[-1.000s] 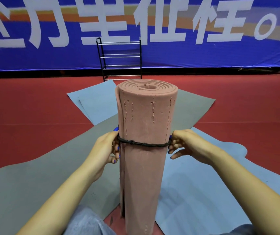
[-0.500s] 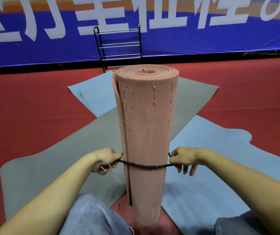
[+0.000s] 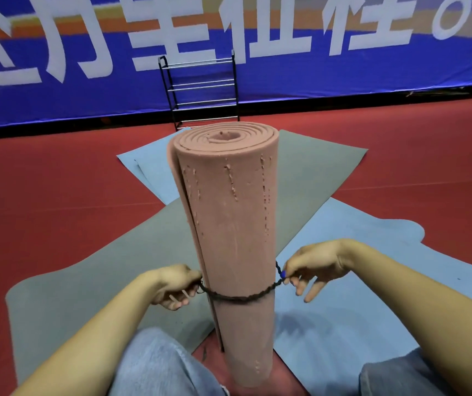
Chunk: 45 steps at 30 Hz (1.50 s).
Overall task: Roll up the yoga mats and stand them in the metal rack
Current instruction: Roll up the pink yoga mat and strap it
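- The rolled pink yoga mat (image 3: pixel 229 238) is stood upright on the red floor (image 3: pixel 43 195) between the person's knees, its spiral end turned up.
- A dark braided cord (image 3: pixel 240 297) is looped around the roll's lower part, level with both grips.
- One end of the cord is clenched in the left hand (image 3: pixel 176 287), its fingers curled, just left of the roll.
- The other end is pinched by the right hand (image 3: pixel 315 265) just right of the roll, the remaining fingers spread downward.
- A grey mat (image 3: pixel 86 281) and blue mats (image 3: pixel 357 295) are laid flat beneath and beyond the grips.
- The metal rack (image 3: pixel 200 90) is seen well beyond the grips, against a blue banner (image 3: pixel 343 67).
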{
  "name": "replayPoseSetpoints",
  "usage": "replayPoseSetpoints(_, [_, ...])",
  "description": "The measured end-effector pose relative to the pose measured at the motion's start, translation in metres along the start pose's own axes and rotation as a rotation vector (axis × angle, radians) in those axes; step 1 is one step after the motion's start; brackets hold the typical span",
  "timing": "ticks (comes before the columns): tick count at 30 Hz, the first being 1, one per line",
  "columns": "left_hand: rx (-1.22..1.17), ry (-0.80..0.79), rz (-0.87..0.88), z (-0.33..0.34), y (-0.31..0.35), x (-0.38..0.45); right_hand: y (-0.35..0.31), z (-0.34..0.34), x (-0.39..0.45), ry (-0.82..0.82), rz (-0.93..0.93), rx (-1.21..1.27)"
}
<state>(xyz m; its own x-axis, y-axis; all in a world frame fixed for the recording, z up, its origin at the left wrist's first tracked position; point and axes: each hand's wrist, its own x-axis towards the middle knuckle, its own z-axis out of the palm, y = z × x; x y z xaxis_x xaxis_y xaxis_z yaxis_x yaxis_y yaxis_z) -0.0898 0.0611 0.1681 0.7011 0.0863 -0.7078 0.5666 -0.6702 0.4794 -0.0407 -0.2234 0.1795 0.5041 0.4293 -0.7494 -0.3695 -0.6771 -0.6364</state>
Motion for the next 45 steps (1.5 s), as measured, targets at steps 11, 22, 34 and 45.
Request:
replayPoseSetpoints(11, [-0.214,0.038,0.198,0.0,0.013,-0.024,-0.019,-0.006,-0.038,0.103,0.013,0.138])
replayPoseSetpoints(22, [-0.427,0.089,0.303,0.008,0.028,-0.019,-0.115,-0.014,-0.138,0.665,-0.613,0.387])
replayPoseSetpoints(34, [-0.33,0.27,0.495,0.04,0.067,-0.027,-0.101,-0.045,-0.177,0.748,-0.173,-0.035])
replayPoseSetpoints(45, [-0.5,0.28,0.889,0.122,0.204,-0.122,0.002,-0.075,-0.342,1.195,-0.322,0.246])
